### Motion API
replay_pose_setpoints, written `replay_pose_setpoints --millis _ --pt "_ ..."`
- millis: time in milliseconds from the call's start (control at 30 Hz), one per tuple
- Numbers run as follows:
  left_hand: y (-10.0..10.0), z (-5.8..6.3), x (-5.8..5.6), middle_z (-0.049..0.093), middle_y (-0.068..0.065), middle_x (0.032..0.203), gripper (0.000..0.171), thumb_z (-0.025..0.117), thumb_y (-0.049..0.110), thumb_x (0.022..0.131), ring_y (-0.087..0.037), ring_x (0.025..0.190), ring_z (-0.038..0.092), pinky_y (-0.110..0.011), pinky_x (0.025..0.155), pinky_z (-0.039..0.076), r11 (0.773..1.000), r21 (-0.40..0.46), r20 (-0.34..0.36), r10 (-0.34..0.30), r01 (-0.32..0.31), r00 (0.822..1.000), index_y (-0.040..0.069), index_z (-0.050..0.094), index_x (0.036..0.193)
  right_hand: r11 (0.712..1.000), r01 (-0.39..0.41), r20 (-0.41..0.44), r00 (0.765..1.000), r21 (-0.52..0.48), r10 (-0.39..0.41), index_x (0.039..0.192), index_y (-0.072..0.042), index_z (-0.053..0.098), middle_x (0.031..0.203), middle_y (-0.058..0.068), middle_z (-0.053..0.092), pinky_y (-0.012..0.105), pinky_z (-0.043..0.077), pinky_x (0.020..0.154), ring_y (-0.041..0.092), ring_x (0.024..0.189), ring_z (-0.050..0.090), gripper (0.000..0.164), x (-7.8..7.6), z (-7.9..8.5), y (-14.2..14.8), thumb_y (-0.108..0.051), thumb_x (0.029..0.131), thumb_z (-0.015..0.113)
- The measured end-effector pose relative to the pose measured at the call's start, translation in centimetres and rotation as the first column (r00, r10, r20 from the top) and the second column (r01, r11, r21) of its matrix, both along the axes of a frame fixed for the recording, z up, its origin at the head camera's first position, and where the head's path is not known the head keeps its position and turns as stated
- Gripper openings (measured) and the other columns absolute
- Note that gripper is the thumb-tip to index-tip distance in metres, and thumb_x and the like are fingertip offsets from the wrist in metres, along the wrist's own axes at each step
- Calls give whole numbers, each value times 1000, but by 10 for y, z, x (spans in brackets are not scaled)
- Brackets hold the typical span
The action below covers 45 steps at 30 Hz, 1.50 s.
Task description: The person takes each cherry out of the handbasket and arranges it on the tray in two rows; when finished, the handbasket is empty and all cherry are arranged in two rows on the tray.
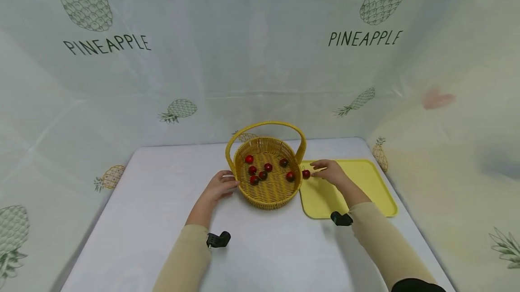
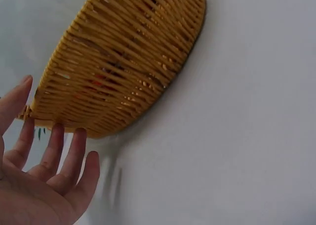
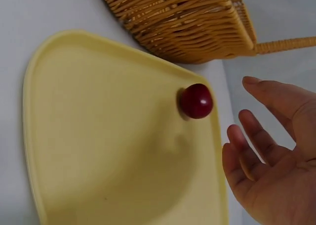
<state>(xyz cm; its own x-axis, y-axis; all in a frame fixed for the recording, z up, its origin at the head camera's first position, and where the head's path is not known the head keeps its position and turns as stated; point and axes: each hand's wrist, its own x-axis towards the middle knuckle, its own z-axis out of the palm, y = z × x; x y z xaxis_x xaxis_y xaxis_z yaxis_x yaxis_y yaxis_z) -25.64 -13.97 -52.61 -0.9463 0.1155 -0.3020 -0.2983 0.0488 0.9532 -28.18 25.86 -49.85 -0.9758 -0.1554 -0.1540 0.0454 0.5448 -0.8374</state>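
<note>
A yellow wicker basket point(image 1: 268, 199) with an arched handle point(image 1: 266, 123) stands on the table and holds several dark red cherries point(image 1: 268, 167). At its left side is my left hand point(image 1: 219, 187); in the left wrist view, the extended fingers point(image 2: 53, 148) rest against the woven wall point(image 2: 123, 71), with the thumb near the rim. One cherry point(image 3: 196, 101) lies on the yellow tray point(image 3: 108, 111), close to the edge beside the basket. My right hand point(image 3: 279, 158) reaches toward it with spread, slightly bent fingers, and a gap separates them from the fruit.
The tray lies to the right of the basket on a white tabletop point(image 1: 260, 247). Behind the table hangs a pale sheet point(image 1: 252, 66) printed with pineapples. Dark wrist devices point(image 1: 218, 239) sit on both sleeves.
</note>
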Motion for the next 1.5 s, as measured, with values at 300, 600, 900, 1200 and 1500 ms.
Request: replay_pose_setpoints --millis 300,600,900,1200,1500 --pt "-9 6 -13 48 -20 137 56 70 7 90 -34 116 55 -50 96 47 997 -71 -64 -22 18 998 6 40 138 990 -136 5 991 22 136 127 5 60 118 25 62 47 51 84 33 104 60 43 5 21 -8 -10 89 72" --pt "-13 7 -24 47 -22 136 60 71 6 89 -37 116 56 -50 95 47 994 -107 -84 -47 38 995 7 42 141 977 -206 58 976 -58 209 126 6 61 114 22 65 46 50 89 24 100 61 38 11 37 -29 -4 90 69" --pt "-16 9 -30 46 -24 134 59 70 1 89 -39 115 55 -54 96 45 995 -63 -25 -74 72 997 4 42 140 952 -289 45 955 -103 294 121 4 65 110 19 66 38 52 87 26 98 63 36 17 47 -59 -3 87 72" --pt "-11 8 -34 43 -23 141 59 69 -1 89 -39 118 55 -53 95 47 999 5 57 -51 51 997 7 42 141 944 -320 45 945 -84 324 118 1 67 105 12 65 34 53 81 20 93 62 33 15 44 -92 -2 85 73" --pt "-6 5 -32 42 -20 144 56 70 -1 88 -37 121 51 -54 96 45 999 38 77 -17 14 997 6 45 138 931 -365 67 928 -27 366 118 -3 70 110 17 66 32 53 81 17 94 60 35 6 31 -123 -9 84 77"
